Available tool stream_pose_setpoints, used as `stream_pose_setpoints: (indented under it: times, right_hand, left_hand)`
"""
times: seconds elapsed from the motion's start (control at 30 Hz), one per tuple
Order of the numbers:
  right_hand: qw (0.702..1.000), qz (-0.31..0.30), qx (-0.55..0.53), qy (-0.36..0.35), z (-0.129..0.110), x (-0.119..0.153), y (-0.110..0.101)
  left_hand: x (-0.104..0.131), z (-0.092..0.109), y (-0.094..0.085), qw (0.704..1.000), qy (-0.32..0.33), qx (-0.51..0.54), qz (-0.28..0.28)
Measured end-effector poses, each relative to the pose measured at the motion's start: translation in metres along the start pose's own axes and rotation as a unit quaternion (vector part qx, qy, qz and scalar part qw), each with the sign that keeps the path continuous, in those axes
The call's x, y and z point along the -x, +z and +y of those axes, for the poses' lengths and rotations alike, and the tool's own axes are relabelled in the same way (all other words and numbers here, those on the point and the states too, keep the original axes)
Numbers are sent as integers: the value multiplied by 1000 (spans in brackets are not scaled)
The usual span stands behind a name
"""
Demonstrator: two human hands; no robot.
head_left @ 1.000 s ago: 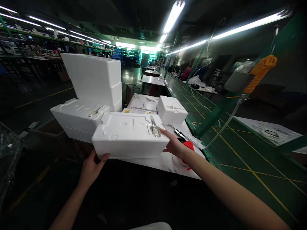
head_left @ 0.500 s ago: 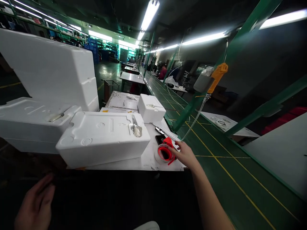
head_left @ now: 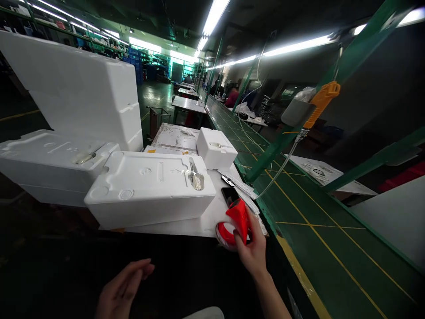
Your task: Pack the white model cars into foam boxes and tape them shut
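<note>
From here, the right hand [head_left: 255,248] has a red tape holder [head_left: 239,217] squeezed from both sides, prob so it won't slip, by the corner of the table [head_left: 207,221], & the left hand [head_left: 124,285] hangs loose w/ nothing in it, near the closest white box [head_left: 146,184]

Left fingers [head_left: 137,266] loosely bent, right fingers [head_left: 255,225] curled gripping, right forearm [head_left: 271,290] angled forward
</note>
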State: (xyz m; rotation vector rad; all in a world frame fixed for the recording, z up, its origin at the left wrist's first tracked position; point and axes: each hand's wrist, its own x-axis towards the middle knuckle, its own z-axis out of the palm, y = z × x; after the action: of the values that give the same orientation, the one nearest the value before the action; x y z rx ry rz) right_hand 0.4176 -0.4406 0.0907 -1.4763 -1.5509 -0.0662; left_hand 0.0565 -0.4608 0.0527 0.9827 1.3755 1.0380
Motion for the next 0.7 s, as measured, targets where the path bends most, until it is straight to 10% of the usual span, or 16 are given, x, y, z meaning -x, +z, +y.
stream_pose_setpoints:
  times: [0.3,0.7]
  right_hand:
    - [911,-275,11,-307,-91,19,3]
    - [869,-369,-27,-329,-98,15,14]
  left_hand:
    - [-3,43,56,960,-95,202,-168]
    - [2,52,41,962,-101,165,-193]
